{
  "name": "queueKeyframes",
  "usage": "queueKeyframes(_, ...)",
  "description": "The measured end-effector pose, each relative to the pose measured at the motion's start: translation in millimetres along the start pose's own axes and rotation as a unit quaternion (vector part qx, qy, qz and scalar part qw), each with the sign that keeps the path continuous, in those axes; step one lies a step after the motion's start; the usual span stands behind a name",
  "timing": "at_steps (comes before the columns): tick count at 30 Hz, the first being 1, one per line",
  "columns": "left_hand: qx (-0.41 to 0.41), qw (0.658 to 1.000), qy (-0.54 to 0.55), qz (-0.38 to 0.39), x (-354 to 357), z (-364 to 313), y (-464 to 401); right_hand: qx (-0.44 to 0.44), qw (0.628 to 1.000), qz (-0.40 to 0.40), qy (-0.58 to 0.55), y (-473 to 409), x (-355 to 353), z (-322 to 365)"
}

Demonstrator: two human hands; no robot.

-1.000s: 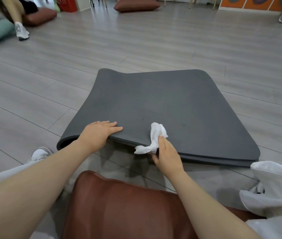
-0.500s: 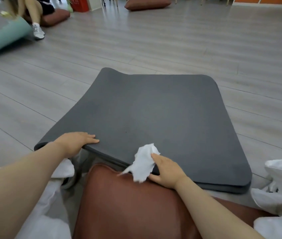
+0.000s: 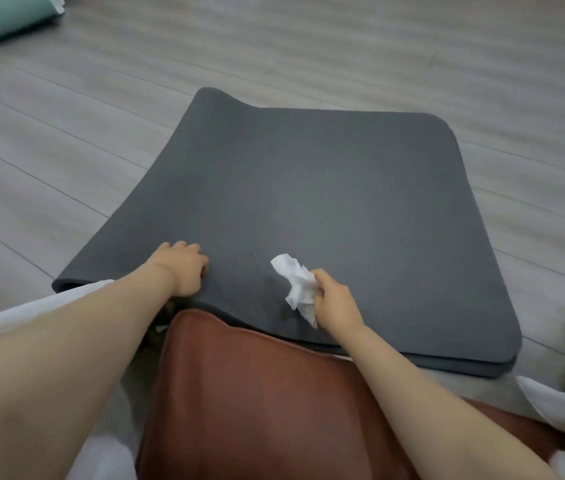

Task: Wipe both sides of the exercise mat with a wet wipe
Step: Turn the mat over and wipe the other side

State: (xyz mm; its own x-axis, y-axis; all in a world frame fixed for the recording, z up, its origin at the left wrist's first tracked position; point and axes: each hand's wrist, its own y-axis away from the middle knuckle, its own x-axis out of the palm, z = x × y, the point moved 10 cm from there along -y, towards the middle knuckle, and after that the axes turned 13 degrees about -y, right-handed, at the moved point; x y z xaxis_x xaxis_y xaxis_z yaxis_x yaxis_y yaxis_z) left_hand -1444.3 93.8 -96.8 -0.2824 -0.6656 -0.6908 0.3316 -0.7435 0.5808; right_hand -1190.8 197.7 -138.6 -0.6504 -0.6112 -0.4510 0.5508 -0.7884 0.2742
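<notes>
One folded mat (image 3: 326,202), one wipe (image 3: 296,284), two hands gripping

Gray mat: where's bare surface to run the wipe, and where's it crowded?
Free: the gray mat from both hands out to its far edge and right side. Crowded: the near edge, where the left hand grips it, the right hand holds the wet wipe, and the brown cushion butts against it.

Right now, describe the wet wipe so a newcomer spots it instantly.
Start at the dark grey exercise mat folded on the pale plank floor. Go to its near edge, beside the brown cushion, where the right hand pinches the wet wipe. It is the only crumpled white scrap lying on the mat's dark surface.
</notes>
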Motion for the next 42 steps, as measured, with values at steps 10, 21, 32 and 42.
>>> queueKeyframes(10, -0.042, 0.985, 0.157, -0.064, 3.4, -72.3, -77.4, -0.267, 0.901, 0.265, 0.218, -15.4, 84.5, -14.1)
queueKeyframes(21, -0.158, 0.953, 0.222, -0.129, 55.2, -76.0, -108.6, -0.474, 0.759, 0.39, 0.215, -56.9, 124.1, 8.8)
queueKeyframes(32, -0.2, 0.931, 0.255, -0.167, 54.3, -72.4, -111.1, -0.268, 0.932, 0.141, 0.198, -181.0, 47.2, 6.7)
queueKeyframes(42, -0.147, 0.923, 0.306, -0.182, 1.9, -165.3, -105.0, -0.308, 0.894, 0.083, 0.315, -234.4, -9.5, 8.3)
